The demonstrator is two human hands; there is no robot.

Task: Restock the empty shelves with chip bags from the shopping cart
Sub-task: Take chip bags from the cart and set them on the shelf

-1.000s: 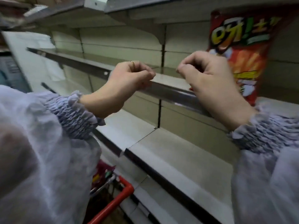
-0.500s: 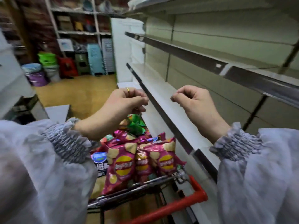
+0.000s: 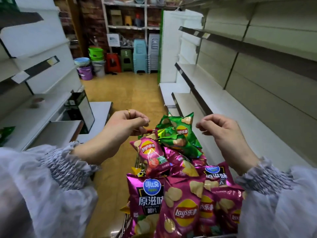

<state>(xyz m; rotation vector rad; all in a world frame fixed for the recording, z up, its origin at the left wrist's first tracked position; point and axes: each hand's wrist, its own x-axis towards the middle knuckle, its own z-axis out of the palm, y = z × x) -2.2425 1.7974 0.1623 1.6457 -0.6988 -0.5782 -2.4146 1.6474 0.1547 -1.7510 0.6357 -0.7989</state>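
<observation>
The shopping cart stands right below me, heaped with chip bags: magenta Lay's bags at the near end, a magenta bag with a blue logo at the left, green Lay's bags at the far end. My left hand, with a gold ring, hovers above the cart's left side with curled fingers and holds nothing. My right hand hovers above the right side, fingers curled too, with nothing in it. Bare beige shelves run along the right.
White shelving lines the left, with a dark box on a low ledge. The aisle's wooden floor runs ahead to stacked plastic stools, buckets and basins against the back wall.
My view has swung left and down, from the right shelf with a red snack bag to the aisle and the full cart. Both hands stayed curled and came down over the cart.
</observation>
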